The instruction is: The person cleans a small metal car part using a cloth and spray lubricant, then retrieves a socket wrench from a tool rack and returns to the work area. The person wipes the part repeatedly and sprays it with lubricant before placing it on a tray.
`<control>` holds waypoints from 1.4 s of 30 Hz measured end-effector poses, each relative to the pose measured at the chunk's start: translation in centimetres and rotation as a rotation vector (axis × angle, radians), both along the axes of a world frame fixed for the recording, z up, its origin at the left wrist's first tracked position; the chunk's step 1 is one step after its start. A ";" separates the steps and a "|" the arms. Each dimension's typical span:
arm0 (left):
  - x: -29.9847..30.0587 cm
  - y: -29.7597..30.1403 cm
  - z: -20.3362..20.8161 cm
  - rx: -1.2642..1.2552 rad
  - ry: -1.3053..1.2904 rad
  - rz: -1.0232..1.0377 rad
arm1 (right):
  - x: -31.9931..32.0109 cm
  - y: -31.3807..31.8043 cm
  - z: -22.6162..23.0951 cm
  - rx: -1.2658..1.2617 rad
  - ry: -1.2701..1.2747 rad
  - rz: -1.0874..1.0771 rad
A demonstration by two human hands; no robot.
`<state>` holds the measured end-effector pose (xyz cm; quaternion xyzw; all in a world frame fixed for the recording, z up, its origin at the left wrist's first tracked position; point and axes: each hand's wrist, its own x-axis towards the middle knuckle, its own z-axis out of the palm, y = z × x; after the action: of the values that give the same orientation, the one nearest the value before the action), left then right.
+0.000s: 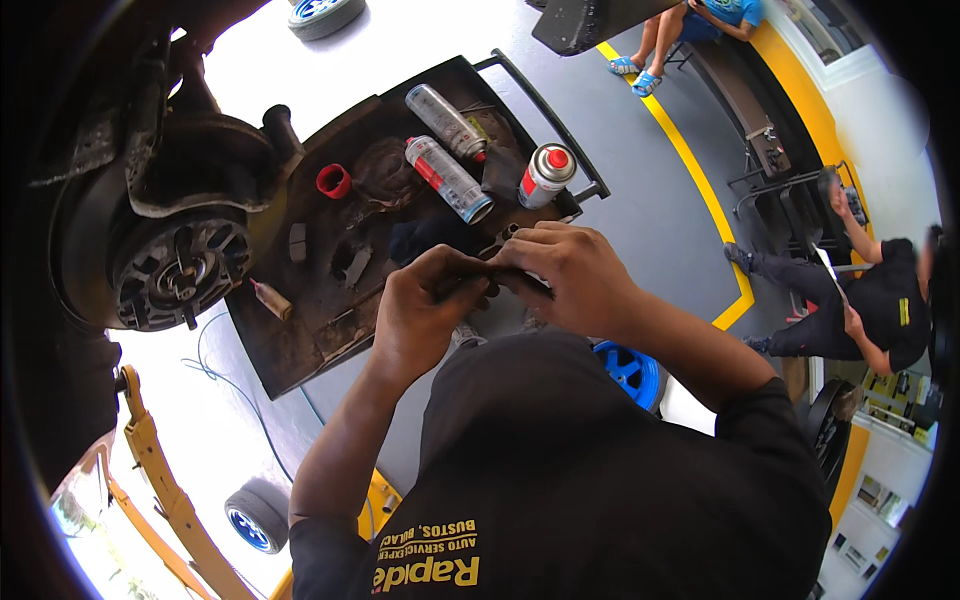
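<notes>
So there's a small dark part (490,282) pinched between both hands, held up in front of the chest, just above the near edge of the tray (300,350). Left hand (425,305) is curled tight around one end, right hand (570,270) has its fingers pressed onto the other. Can't tell what the part is, too hidden. Behind on the greasy tray: three spray cans (447,178), a red cap (333,180). Wheel hub (178,272) sits off left.
</notes>
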<state>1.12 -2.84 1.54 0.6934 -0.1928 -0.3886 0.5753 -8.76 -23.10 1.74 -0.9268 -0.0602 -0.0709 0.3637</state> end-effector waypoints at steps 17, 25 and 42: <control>-1.2 1.4 -0.3 -0.100 -0.003 0.152 | 1.1 0.7 -0.1 -0.154 -0.209 0.127; -1.6 1.1 0.0 0.006 -0.525 0.082 | 1.2 0.5 0.4 0.261 0.217 0.060; -1.3 1.4 0.7 -0.097 -0.074 0.197 | 2.2 -0.3 0.6 -0.016 -0.224 0.204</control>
<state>-0.14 -1.44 2.21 0.6943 -0.1632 -0.2946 0.6360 -6.53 -23.36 2.37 -0.9051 -0.1946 -0.1362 0.3526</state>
